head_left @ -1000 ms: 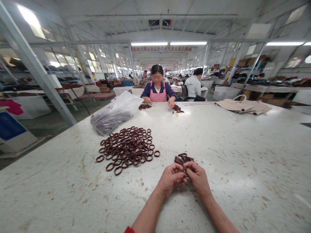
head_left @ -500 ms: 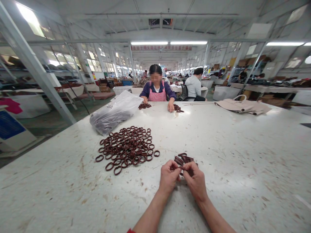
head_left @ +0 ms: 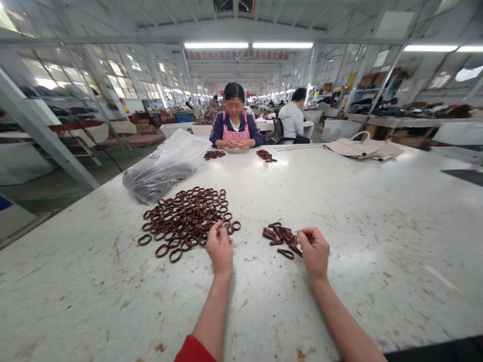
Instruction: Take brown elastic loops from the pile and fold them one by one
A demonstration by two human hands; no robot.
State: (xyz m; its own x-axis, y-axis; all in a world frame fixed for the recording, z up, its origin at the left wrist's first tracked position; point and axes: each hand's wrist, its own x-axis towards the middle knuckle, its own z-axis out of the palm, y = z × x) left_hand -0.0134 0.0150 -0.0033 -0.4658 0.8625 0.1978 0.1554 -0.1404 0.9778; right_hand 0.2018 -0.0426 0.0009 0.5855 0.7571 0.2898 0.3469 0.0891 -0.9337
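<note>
The left hand (head_left: 219,246) is just left of the middle of the frame, at the right edge of a large pile of brown rings (head_left: 181,221). Its fingers are bent, with the tips drawn close together; whether a ring is pinched between them I cannot tell. The right hand (head_left: 316,254) is right of the middle, beside a smaller heap of flattened brown loops (head_left: 281,235). Its thumb and forefinger are nearly together at the heap's right side, the other fingers curled in; I cannot tell if they grip a loop. One loop lies a little apart at the lower edge of that heap. Both piles rest on the pale, stained table (head_left: 377,241).

Behind the large pile, in the left part of the frame, lies a clear plastic bag (head_left: 166,163) with dark letters on it. Dark grey stuff fills its lower part, too blurred through the plastic to name; the upper part looks slack.

At the table's far edge, a person in a checked apron (head_left: 236,134) has both hands together between two small heaps of brown pieces. A beige bag (head_left: 364,150) with a curved handle lies at the upper right. Farther back stands a whitish bin (head_left: 335,129); its contents cannot be made out.
</note>
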